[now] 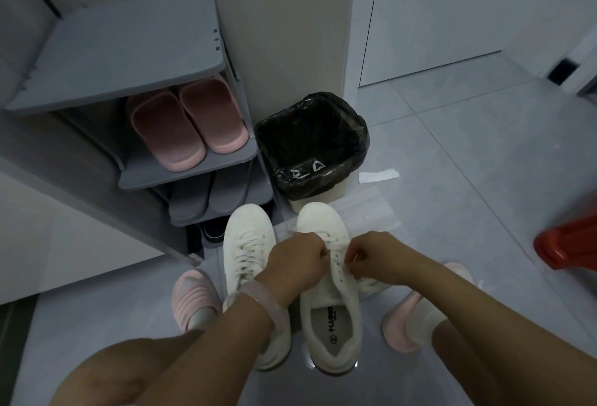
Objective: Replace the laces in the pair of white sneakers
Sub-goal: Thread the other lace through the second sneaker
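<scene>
We've got both hands, left hand (292, 261) and right hand (376, 260), close together pinching the lace (350, 265) on the right sneaker (329, 305) directly underneath, probably threading eyelets; the left sneaker (247, 253) waits just beside our left hand.

Two white sneakers (255, 250) side by side on floor, left one laced.

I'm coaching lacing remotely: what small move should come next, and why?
Probably draw the lace through the eyelet it sits at: both the left hand and right hand pinch it over the right sneaker, mid-lacing, while the left sneaker looks laced.
</scene>
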A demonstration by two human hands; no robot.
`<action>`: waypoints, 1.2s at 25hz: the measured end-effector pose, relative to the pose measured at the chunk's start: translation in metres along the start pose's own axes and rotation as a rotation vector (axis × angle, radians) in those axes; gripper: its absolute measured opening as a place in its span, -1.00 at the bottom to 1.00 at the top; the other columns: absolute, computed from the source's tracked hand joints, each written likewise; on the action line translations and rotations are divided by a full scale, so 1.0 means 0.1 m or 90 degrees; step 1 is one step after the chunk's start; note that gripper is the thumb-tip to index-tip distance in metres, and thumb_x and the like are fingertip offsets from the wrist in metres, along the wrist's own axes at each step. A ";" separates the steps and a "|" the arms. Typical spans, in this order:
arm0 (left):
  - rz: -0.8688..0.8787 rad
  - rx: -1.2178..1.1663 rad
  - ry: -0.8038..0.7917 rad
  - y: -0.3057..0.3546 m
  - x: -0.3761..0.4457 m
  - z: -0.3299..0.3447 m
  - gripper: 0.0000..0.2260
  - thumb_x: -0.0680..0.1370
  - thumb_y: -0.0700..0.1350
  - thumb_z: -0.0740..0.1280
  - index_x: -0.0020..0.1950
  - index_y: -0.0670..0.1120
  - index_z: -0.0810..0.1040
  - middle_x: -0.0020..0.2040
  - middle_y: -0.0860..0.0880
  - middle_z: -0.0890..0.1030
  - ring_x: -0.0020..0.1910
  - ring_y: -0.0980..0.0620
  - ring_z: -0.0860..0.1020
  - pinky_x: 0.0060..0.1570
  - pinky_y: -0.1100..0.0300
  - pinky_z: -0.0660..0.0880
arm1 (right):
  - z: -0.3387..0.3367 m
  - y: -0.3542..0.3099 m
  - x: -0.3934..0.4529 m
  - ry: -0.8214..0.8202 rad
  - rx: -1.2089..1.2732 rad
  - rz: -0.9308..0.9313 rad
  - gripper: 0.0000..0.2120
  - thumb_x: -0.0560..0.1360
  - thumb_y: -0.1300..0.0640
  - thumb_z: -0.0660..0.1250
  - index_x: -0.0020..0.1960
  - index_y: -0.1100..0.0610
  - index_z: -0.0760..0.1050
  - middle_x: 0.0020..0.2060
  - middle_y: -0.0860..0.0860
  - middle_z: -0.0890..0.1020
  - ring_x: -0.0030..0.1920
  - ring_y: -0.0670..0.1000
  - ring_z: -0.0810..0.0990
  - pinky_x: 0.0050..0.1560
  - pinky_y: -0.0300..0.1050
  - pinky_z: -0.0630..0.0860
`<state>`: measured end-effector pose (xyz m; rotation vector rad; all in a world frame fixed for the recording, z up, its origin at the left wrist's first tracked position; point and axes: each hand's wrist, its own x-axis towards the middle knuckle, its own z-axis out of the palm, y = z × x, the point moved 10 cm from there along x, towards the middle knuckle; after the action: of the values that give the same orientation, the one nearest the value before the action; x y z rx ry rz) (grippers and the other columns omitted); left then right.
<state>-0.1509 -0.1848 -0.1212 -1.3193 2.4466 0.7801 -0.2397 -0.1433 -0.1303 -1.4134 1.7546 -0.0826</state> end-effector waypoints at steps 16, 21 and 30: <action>-0.098 -0.363 -0.026 -0.20 0.07 0.18 -0.80 0.50 -0.20 0.30 0.07 -0.09 0.65 0.03 -0.05 0.66 -0.11 0.12 0.54 -0.37 0.45 0.33 | 0.04 -0.26 0.05 0.093 -0.410 -0.106 -0.85 0.54 0.24 0.16 0.10 0.16 0.40 -0.08 0.08 0.52 -0.19 0.03 0.42 -0.21 -0.14 0.31; -0.065 -0.349 0.001 -0.18 0.07 0.14 -0.77 0.50 -0.25 0.27 0.07 -0.12 0.65 0.04 -0.08 0.67 0.04 0.01 0.58 -0.07 0.30 0.41 | 0.09 -0.49 -0.04 0.100 -0.451 -0.153 -0.68 0.55 0.32 0.10 0.28 0.16 0.33 0.10 0.12 0.50 0.07 0.12 0.53 -0.13 -0.12 0.29; -0.044 -0.353 0.017 -0.16 0.11 0.22 -0.84 0.50 -0.14 0.32 0.00 -0.07 0.67 -0.05 -0.06 0.68 -0.11 0.10 0.54 -0.07 0.24 0.45 | 0.00 -0.19 -0.04 0.202 -0.163 -0.050 -0.71 0.60 0.02 0.11 0.06 0.18 0.51 0.00 0.08 0.57 -0.04 0.04 0.54 -0.09 -0.16 0.40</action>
<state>-0.1443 -0.1870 -0.1493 -1.5824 2.2715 1.5026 -0.2249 -0.1467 -0.1175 -1.7295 2.0227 -0.1337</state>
